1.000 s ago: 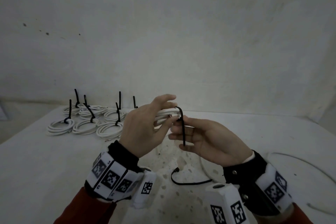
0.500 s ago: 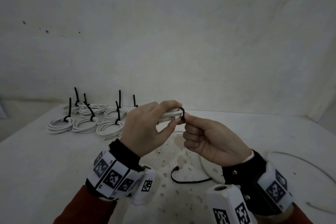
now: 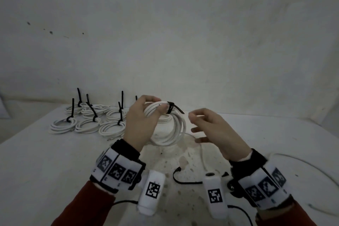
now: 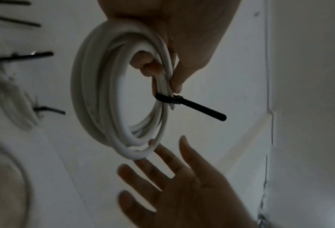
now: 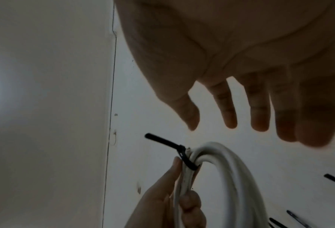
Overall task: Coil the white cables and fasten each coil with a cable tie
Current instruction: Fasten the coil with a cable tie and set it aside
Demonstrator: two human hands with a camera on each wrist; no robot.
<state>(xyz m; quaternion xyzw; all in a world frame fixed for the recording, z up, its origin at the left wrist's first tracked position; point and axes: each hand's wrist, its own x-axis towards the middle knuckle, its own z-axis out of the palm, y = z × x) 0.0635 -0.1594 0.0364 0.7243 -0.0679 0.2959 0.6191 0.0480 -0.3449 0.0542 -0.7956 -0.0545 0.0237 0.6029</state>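
My left hand [image 3: 145, 115] holds a coil of white cable [image 3: 176, 130] above the table, thumb and fingers pinching the top of the loop. A black cable tie [image 3: 171, 107] is cinched round the coil right beside the fingertips, its tail sticking out to the right. In the left wrist view the coil [image 4: 104, 108] hangs as a ring with the tie [image 4: 190, 106] across its strands. My right hand [image 3: 209, 126] floats just right of the coil with fingers spread, touching nothing. From the right wrist camera, the tie [image 5: 174, 149] and coil [image 5: 231, 177] lie below the spread fingers [image 5: 260, 108].
Several tied white coils [image 3: 91, 119] with upright black tie tails lie at the table's back left. A loose black cable tie [image 3: 183, 180] lies on the stained table [image 3: 45, 170] between my wrists. An uncoiled white cable [image 3: 300, 163] runs along the right side.
My right hand pulled the tie tail through until the loop closed tight, then let go and opened. The left hand turned the coil so the ring faces me.
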